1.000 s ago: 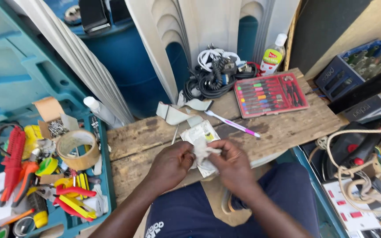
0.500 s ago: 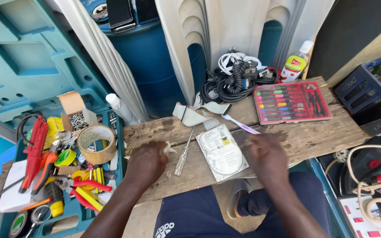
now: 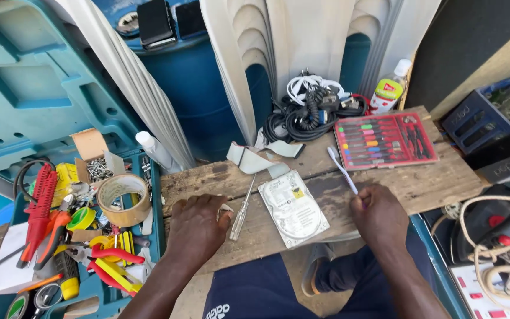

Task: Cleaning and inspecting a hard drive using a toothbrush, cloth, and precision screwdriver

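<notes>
- The left hand [image 3: 196, 227] lies knuckles-up on the weathered wooden plank [image 3: 432, 183], lower centre of the frame, fingers curled around a small white scrap [image 3: 225, 208].
- Just right of it lies a slim screwdriver with a clear handle [image 3: 242, 210].
- The flat silver hard drive [image 3: 293, 208] rests label-up at the centre, between the hands, touched by neither.
- The right hand [image 3: 379, 215], centre right, is closed on a white-and-purple toothbrush [image 3: 342, 170] pointing up-left.
- A red case of small screwdrivers [image 3: 385, 140] sits in the upper right.
</notes>
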